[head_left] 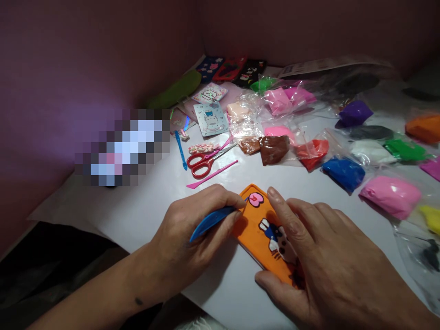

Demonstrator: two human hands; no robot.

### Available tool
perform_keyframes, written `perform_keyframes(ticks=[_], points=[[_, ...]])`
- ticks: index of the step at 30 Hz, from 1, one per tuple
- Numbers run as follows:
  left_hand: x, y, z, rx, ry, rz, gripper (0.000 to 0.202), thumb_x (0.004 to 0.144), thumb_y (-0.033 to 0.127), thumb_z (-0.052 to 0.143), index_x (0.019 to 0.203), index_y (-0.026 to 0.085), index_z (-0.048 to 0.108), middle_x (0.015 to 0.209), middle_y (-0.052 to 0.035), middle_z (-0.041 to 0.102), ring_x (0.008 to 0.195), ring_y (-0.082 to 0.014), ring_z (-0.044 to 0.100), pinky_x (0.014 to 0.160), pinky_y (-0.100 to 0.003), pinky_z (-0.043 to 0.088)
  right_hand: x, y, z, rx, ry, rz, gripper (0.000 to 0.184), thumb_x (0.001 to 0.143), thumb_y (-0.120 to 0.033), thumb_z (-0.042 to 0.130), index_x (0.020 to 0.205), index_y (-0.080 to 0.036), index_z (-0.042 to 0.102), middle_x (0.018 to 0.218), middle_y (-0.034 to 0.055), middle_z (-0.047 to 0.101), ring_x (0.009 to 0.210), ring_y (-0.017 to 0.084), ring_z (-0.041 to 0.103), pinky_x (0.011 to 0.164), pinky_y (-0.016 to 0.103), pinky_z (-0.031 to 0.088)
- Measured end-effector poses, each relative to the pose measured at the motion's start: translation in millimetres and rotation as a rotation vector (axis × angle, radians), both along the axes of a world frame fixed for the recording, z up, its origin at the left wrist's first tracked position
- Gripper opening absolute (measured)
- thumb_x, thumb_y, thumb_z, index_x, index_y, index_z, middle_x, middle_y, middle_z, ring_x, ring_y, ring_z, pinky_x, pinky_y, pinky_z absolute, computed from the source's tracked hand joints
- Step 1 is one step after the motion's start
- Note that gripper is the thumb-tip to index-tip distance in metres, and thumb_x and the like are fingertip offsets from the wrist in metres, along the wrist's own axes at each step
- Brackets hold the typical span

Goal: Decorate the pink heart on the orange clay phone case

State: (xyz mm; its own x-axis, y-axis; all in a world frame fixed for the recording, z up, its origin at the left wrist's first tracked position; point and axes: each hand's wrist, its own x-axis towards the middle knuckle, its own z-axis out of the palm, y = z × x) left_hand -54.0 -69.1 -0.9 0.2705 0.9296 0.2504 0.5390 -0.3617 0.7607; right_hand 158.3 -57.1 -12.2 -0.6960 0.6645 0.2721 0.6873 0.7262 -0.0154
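An orange clay slab (252, 224) lies on the white table (151, 206) in front of me, decorated with a pink heart and a small white rabbit figure in blue. My left hand (192, 229) is closed around a blue plastic sculpting tool (211, 220), its tip at the slab's left edge near the heart. My right hand (319, 256) rests over the slab's right side, forefinger stretched along it and thumb against the near edge, steadying it.
Red-handled scissors (201, 164), a pink sculpting tool (211, 174) and a small blue tool (181, 149) lie behind the slab. Several bags of coloured clay, brown (273, 149), red, blue (343, 172), pink (390, 195), green, purple, spread across the right. Cards and moulds sit at the back wall.
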Motion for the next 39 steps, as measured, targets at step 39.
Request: perform_keyframes(ticks=[39], points=[[1.1, 1.4, 1.1, -0.040, 0.032, -0.032, 0.013, 0.086, 0.009, 0.056, 0.097, 0.014, 0.062, 0.086, 0.0000, 0.066, 0.074, -0.0063, 0.062, 0.068, -0.014, 0.047, 1.4, -3.0, -0.2, -0.024, 0.031, -0.018, 0.087, 0.069, -0.049, 0.065, 0.139, -0.004, 0.039, 0.100, 0.0173, 0.060, 0.078, 0.027, 0.053, 0.063, 0.045, 0.049]])
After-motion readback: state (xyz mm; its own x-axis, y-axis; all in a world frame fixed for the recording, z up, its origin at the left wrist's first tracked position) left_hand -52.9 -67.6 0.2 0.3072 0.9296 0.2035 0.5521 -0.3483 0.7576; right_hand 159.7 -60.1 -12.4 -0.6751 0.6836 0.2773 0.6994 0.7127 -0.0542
